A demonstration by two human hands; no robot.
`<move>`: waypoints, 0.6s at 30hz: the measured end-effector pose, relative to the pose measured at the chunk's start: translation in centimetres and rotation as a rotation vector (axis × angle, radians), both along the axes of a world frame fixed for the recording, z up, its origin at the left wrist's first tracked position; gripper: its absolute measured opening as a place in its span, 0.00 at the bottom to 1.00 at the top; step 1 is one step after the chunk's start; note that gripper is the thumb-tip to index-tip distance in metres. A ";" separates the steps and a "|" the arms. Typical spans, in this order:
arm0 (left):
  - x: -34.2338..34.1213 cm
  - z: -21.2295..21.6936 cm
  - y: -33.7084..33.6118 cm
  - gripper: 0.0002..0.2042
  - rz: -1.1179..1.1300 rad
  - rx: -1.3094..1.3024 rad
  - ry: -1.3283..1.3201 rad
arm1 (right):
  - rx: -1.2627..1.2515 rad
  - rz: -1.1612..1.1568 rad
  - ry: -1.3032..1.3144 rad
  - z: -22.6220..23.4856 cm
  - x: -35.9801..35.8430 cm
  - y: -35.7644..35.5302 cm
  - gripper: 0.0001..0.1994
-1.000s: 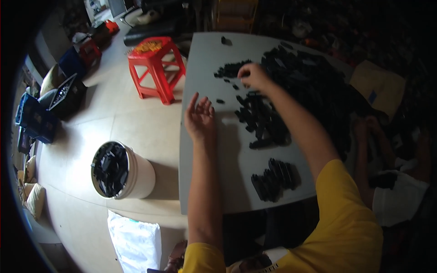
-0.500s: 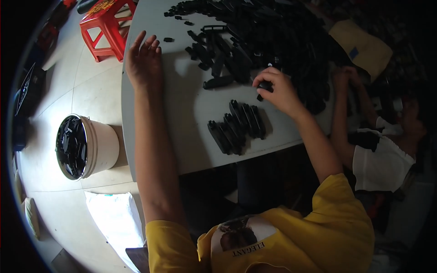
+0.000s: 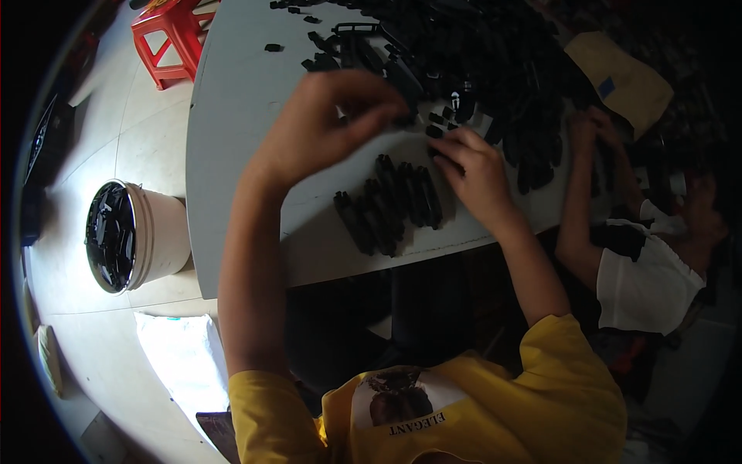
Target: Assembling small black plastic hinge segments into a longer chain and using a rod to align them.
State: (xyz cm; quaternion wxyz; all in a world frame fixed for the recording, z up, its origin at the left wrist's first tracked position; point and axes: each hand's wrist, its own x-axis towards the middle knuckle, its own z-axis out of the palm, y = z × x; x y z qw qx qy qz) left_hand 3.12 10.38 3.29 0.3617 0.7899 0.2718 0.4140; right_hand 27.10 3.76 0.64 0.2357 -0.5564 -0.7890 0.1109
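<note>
Reaching over the table (image 3: 224,155), my left hand (image 3: 325,127) is blurred, its fingers and thumb curved toward each other. Their tips meet the dark edge of a heap of black plastic parts (image 3: 479,54), so a grip there cannot be made out. My right hand (image 3: 481,176) is closed in a pinch, with a small black piece partly hidden between thumb and fingers. Several small black pieces (image 3: 442,118) lie just beyond its fingertips. Long narrow black plastic parts (image 3: 379,207) are lined up side by side near the table's front edge, left of my right hand.
Left of the table, a white bucket (image 3: 162,240) full of black parts stands on the floor, with a white sack (image 3: 182,356) nearer me. A red stool (image 3: 166,42) stands farther back. At right, another person's forearms (image 3: 580,178) rest by a brown paper sheet (image 3: 618,77).
My left hand has swung right, from the table's left side to the heap's edge, and its fingers have curled. My right hand has shifted slightly, and small pieces now show by its fingertips.
</note>
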 end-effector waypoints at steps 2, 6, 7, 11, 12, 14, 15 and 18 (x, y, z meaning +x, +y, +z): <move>0.8 0.0 -0.8 0.06 -0.068 -0.006 0.110 | 0.122 0.009 -0.084 -0.2 -0.2 -0.1 0.11; 2.4 -0.6 -2.5 0.07 -0.157 0.250 0.273 | 0.027 0.014 -0.033 -0.2 0.5 0.0 0.12; 2.6 -0.6 -3.2 0.09 -0.218 0.208 0.264 | -0.022 -0.020 0.050 0.3 0.5 -0.1 0.13; 2.7 -0.6 -5.1 0.15 -0.316 0.386 0.235 | -0.031 -0.119 0.324 -0.7 2.2 -0.2 0.14; 2.7 -0.9 -5.5 0.15 -0.324 0.383 0.232 | -0.034 -0.128 0.324 -0.8 2.3 -0.4 0.14; 2.7 -1.8 -6.1 0.20 -0.425 0.491 0.300 | -0.046 -0.125 0.266 -1.0 2.2 -0.8 0.16; 2.8 -2.1 -6.2 0.20 -0.425 0.489 0.303 | -0.047 -0.124 0.269 -1.1 2.0 -0.9 0.16; 2.6 -2.8 -6.4 0.25 -0.456 0.541 0.422 | 0.004 -0.113 0.212 -1.4 1.7 -0.8 0.15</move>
